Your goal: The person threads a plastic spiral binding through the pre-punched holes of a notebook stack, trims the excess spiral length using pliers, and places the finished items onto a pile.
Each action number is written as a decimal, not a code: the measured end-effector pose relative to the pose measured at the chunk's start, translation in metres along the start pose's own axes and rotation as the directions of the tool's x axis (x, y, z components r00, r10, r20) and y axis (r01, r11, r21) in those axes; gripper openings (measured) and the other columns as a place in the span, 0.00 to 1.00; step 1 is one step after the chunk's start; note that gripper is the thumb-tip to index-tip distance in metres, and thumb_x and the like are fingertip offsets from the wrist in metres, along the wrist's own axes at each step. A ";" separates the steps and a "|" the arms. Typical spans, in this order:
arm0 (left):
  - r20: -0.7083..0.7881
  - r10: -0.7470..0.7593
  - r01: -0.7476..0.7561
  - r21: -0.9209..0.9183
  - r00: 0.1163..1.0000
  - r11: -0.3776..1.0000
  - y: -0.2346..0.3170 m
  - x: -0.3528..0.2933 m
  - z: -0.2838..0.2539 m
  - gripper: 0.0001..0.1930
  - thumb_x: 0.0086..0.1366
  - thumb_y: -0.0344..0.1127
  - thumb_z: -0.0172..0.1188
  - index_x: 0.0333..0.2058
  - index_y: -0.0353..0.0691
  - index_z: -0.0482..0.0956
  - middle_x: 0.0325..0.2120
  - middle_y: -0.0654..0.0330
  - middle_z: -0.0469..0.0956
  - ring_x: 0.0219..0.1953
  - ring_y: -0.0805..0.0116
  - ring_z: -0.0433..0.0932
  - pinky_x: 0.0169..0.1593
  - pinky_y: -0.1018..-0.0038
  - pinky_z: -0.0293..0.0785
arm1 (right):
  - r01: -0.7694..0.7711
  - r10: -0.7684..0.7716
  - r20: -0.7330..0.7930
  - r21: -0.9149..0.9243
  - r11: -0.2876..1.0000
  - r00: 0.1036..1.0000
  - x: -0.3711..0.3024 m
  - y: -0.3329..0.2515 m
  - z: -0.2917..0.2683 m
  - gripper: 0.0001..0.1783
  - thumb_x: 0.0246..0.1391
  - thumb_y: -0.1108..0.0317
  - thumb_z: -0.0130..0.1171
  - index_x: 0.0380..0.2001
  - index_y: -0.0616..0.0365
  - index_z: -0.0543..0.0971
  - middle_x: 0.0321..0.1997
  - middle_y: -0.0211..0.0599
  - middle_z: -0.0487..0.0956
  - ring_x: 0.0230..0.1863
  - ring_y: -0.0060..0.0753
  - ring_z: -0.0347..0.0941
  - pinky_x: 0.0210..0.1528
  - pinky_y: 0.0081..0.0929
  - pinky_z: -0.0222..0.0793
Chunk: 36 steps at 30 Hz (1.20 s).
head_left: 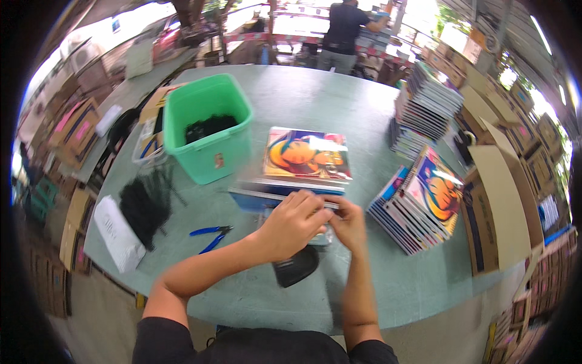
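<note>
In front of me, a blue-edged book (250, 199) is held tilted on the table, slightly blurred. My left hand (293, 223) has its fingers curled over the book's near edge. Beside it my right hand (348, 223) pinches the same edge, thumb and fingers close to the left fingertips. Whatever small piece may be between the fingertips is too hidden to make out. Just beyond lies a stack of books with a colourful orange-and-yellow cover (306, 155). Below my hands rests a black flat object (297, 267), partly covered by my left wrist.
Blue-handled cutters (212, 236) lie left of my forearm, near black zip ties (148, 206) and a white packet (118, 233). A green bin (209, 159) holds black material. Book stacks (418, 203) (427, 103) and an open carton (500, 206) stand right. A person (345, 36) stands beyond the table.
</note>
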State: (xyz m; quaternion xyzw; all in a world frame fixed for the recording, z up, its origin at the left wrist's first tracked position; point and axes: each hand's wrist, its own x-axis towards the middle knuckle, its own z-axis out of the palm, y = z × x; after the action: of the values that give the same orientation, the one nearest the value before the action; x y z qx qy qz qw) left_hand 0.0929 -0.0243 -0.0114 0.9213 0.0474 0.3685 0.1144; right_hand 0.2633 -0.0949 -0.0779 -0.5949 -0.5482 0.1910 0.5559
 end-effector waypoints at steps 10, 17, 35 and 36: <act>0.350 -0.736 0.592 0.441 0.579 0.675 -0.075 -0.209 -0.063 0.20 0.48 0.32 0.61 0.43 0.36 0.73 0.38 0.46 0.74 0.47 0.47 0.70 0.47 0.61 0.69 | 0.438 -0.173 0.543 -0.408 0.801 0.822 0.044 -0.106 0.106 0.18 0.49 0.63 0.60 0.42 0.59 0.78 0.39 0.46 0.79 0.42 0.47 0.75 0.46 0.37 0.70; 0.311 -0.801 0.857 -0.251 0.513 0.451 -0.037 -0.124 -0.090 0.20 0.54 0.35 0.53 0.46 0.34 0.73 0.24 0.54 0.76 0.24 0.62 0.76 0.30 0.69 0.71 | 0.165 -0.033 0.477 -0.237 0.957 0.878 0.088 -0.100 0.122 0.20 0.43 0.78 0.58 0.44 0.58 0.79 0.39 0.42 0.81 0.40 0.38 0.78 0.46 0.30 0.71; 0.312 -0.835 0.883 -0.284 0.453 0.374 -0.042 -0.108 -0.093 0.20 0.64 0.49 0.50 0.38 0.34 0.75 0.22 0.52 0.75 0.25 0.62 0.75 0.32 0.67 0.70 | 0.376 -0.174 0.543 -0.285 0.882 0.821 0.074 -0.106 0.131 0.19 0.43 0.81 0.54 0.38 0.49 0.83 0.40 0.34 0.78 0.39 0.37 0.75 0.43 0.29 0.69; 0.304 -0.836 0.883 -0.272 0.457 0.384 -0.041 -0.106 -0.094 0.21 0.64 0.50 0.49 0.38 0.33 0.74 0.23 0.48 0.75 0.27 0.58 0.76 0.33 0.64 0.69 | 0.403 -0.204 0.533 -0.288 0.869 0.821 0.074 -0.104 0.130 0.19 0.43 0.81 0.54 0.38 0.48 0.83 0.40 0.34 0.78 0.39 0.37 0.75 0.43 0.29 0.69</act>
State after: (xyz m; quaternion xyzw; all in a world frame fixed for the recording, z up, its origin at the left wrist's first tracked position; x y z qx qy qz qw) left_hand -0.0488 0.0135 -0.0268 0.7385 0.4359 0.2021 0.4730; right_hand 0.1327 0.0051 0.0013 -0.5284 -0.7858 0.1287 0.2946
